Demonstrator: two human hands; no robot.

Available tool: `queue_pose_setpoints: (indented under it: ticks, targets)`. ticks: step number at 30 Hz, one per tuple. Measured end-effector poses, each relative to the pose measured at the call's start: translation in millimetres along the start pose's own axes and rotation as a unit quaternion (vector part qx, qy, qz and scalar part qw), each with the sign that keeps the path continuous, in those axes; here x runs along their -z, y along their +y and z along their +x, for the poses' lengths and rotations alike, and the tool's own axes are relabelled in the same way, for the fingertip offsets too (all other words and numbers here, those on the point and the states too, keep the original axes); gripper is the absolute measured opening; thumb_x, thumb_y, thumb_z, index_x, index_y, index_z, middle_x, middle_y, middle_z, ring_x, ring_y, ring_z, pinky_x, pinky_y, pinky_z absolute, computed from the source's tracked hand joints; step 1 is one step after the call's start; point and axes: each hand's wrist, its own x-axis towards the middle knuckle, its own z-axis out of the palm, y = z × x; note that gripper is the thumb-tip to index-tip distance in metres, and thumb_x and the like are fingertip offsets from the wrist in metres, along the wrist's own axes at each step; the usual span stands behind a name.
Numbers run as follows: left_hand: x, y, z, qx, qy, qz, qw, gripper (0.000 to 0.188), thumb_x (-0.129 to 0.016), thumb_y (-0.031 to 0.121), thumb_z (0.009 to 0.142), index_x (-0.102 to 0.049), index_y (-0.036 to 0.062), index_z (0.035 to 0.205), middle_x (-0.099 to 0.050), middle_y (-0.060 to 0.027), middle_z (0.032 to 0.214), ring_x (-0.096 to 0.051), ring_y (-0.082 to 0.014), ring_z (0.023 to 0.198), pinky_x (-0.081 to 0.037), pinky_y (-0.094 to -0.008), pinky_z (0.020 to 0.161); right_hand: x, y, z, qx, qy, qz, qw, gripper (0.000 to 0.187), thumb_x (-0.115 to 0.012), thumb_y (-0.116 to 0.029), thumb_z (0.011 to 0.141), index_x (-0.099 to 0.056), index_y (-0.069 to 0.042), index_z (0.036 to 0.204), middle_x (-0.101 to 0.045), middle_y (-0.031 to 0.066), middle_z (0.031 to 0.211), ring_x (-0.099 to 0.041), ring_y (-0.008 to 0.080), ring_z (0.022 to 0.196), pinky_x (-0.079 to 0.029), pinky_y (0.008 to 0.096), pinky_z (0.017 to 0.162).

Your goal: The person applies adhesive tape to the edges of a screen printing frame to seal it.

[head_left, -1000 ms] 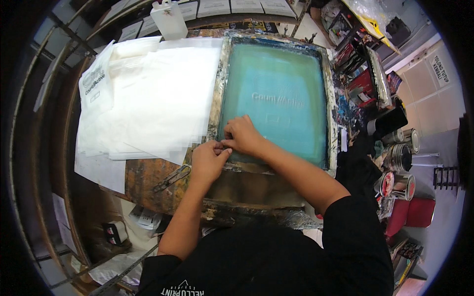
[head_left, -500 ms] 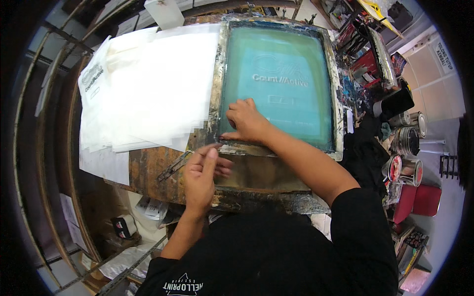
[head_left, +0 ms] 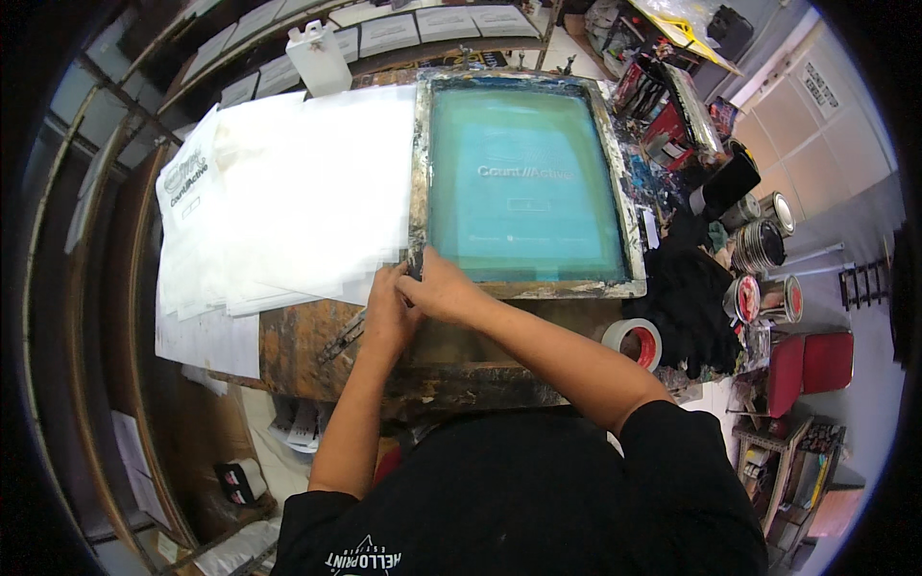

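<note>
A screen-printing frame [head_left: 632,240] with a turquoise-green mesh [head_left: 528,134] lies on the stained wooden table. Dark lettering shows through its mesh. My left hand [head_left: 387,312] and my right hand [head_left: 444,288] meet at the frame's near left corner. Both have their fingers closed and touch each other there, at a small dark spot on the corner. What the fingertips hold, if anything, is hidden. Left of the frame lies a spread of white sheets [head_left: 307,192], its leftmost one printed.
A roll of tape [head_left: 634,344] sits at the table's near right, beside a black cloth [head_left: 687,298]. Left of my hands lies a thin dark tool [head_left: 343,336]. Paint cans [head_left: 759,245] line the right side. Behind the sheets stands a white jug [head_left: 319,60].
My right hand has come off the mesh toward the near left corner, and my left hand has risen to join it. The view has shifted, bringing the tape roll into sight.
</note>
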Motion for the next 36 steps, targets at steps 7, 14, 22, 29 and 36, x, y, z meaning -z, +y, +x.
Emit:
queue_pose_setpoints:
  ticks: [7,14,22,29,36]
  targets:
    - [3.4,23.8,8.3,-0.09,0.001,0.026,0.996,0.077,-0.082,0.03,0.085,-0.046,0.0074,0.15,-0.055,-0.0224,0.108,-0.058,-0.0419,0.101,-0.05,-0.0489,0.088,48.8,0.2,2.0,-0.044,0.113,0.307,0.944,0.054,-0.047,-0.035,0.104,-0.052,0.011,0.131,-0.07,0.0302,0.108,-0.069,0.0418,0.102,-0.053,0.0476,0.082]
    - [8.5,10.3,9.9,-0.146,-0.094,0.105,0.979,0.046,-0.073,0.032,0.092,-0.061,0.0113,0.131,-0.048,-0.0218,0.102,-0.053,-0.041,0.093,-0.047,-0.0491,0.079,-12.6,6.4,64.0,0.029,0.218,-0.193,0.956,0.069,-0.051,-0.059,0.099,-0.062,0.007,0.114,-0.059,0.0242,0.119,-0.051,0.0393,0.115,-0.032,0.0571,0.1]
    - [18.2,11.3,17.2,-0.153,-0.138,0.131,0.97,0.043,-0.077,0.033,0.089,-0.063,0.0098,0.122,-0.046,-0.0189,0.098,-0.052,-0.0378,0.089,-0.046,-0.0473,0.076,60.9,-5.7,248.2,0.071,0.352,-0.212,0.909,0.057,-0.067,-0.054,0.089,-0.069,0.002,0.104,-0.059,0.0222,0.118,-0.05,0.0384,0.116,-0.032,0.0557,0.098]
    - [20.9,16.2,18.9,-0.126,-0.168,0.131,0.969,0.046,-0.079,0.032,0.086,-0.064,0.0118,0.125,-0.046,-0.0186,0.096,-0.052,-0.0375,0.089,-0.046,-0.0477,0.074,106.4,-17.5,321.8,0.045,0.296,-0.222,0.928,0.056,-0.072,-0.045,0.086,-0.067,0.001,0.118,-0.056,0.0156,0.127,-0.048,0.0335,0.122,-0.03,0.0543,0.101]
    - [24.6,18.8,19.8,-0.122,-0.149,0.127,0.973,0.044,-0.08,0.029,0.086,-0.065,0.0126,0.124,-0.047,-0.019,0.097,-0.053,-0.0392,0.09,-0.046,-0.0481,0.076,108.4,-21.2,321.2,0.092,0.316,-0.216,0.919,0.078,-0.071,-0.04,0.087,-0.043,-0.012,0.154,-0.049,0.0132,0.141,-0.045,0.0327,0.131,-0.03,0.0556,0.105]
